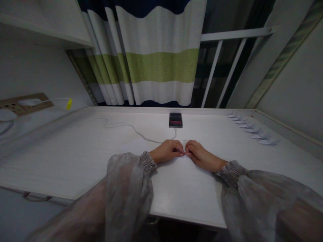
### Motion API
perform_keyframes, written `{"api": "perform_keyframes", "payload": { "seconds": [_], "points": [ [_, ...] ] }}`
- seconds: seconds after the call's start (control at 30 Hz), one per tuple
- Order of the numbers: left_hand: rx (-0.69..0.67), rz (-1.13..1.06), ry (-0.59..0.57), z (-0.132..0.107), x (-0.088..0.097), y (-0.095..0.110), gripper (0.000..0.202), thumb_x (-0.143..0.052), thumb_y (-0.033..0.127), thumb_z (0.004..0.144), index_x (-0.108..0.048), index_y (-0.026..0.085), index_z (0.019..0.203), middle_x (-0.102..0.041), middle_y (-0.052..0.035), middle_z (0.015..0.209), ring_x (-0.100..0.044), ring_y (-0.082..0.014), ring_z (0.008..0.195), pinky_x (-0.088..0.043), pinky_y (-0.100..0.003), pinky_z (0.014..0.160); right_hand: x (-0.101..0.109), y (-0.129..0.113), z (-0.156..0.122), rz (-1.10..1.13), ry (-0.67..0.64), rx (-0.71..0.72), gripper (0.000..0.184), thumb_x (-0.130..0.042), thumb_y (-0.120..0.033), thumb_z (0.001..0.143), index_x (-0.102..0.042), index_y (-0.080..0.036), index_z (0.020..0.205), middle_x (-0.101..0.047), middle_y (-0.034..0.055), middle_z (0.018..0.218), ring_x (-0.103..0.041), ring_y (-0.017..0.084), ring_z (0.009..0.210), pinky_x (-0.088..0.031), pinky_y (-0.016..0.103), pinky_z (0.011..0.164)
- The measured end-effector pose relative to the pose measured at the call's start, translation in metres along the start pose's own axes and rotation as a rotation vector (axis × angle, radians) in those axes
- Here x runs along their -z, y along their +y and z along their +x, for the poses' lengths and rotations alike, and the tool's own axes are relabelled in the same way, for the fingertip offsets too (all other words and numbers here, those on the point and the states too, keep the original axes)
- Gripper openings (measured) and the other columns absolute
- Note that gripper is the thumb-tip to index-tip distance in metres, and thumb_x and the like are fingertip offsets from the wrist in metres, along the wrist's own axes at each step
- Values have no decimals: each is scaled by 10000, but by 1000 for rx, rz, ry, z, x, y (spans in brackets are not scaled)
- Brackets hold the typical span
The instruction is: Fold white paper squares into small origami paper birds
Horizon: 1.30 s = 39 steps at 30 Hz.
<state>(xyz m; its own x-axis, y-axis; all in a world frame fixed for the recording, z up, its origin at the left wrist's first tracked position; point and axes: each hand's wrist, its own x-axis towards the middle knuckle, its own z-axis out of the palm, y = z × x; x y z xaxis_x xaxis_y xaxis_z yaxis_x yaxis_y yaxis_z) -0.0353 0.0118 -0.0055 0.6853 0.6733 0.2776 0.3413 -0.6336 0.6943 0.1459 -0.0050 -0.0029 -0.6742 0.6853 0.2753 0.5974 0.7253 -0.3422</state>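
Observation:
My left hand (169,151) and my right hand (202,156) meet at the middle of the white desk, fingertips almost touching. Both are closed in a pinch, thumbs against curled fingers. Between them shows a thin edge of a small piece of white paper (181,156), mostly hidden by the fingers and hard to tell from the desk top. Grey sheer sleeves with gathered cuffs cover both forearms.
Beyond my hands lies a dark phone-like device (175,120), its white cable (136,130) running left. Several folded white paper pieces (254,131), like cranes, line the right side. A power strip (22,103) is on the left wall; a curtain (161,67) hangs behind the desk (186,191).

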Motion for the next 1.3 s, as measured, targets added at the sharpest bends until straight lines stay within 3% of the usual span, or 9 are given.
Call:
{"api": "perform_keyframes", "payload": {
  "seconds": [0.4, 0.57, 0.97, 1.3],
  "points": [
    [2, 38, -2, 0, 0, 1, 123, -550, 155, 700, -666, 133, 731, -617, -35, 805, -555, -93, 724, -430, -216, 709, 0, -3, 4, -114, -57, -79, 124, -400, -90, 784, -508, -127, 736, -512, 108, 808, -450, 190, 773, -389, 341, 737],
    [70, -6, 20, 0, 0, 4, 135, -547, 152, 679, -673, 117, 713, -619, -39, 793, -553, -93, 682, -423, -207, 651, 2, -7, 6, -123, -113, -123, 107, -416, -102, 788, -517, -112, 753, -510, 119, 830, -451, 191, 776, -385, 332, 742],
    [92, -102, 30, 0, 0, 2, 93, -611, 190, 664, -664, 131, 711, -631, -38, 772, -561, -106, 718, -430, -227, 700, 2, -8, 6, -98, -101, -170, 94, -432, -101, 781, -512, -118, 735, -510, 104, 797, -465, 177, 749, -386, 303, 722],
    [198, -51, 39, 0, -1, 3, 146, -624, 229, 653, -642, 124, 754, -598, -13, 697, -493, -87, 631, -381, -208, 602, 2, -12, 6, -143, -117, -220, 101, -421, -110, 787, -513, -122, 748, -510, 105, 807, -464, 184, 756, -381, 302, 715]
  ]
}}
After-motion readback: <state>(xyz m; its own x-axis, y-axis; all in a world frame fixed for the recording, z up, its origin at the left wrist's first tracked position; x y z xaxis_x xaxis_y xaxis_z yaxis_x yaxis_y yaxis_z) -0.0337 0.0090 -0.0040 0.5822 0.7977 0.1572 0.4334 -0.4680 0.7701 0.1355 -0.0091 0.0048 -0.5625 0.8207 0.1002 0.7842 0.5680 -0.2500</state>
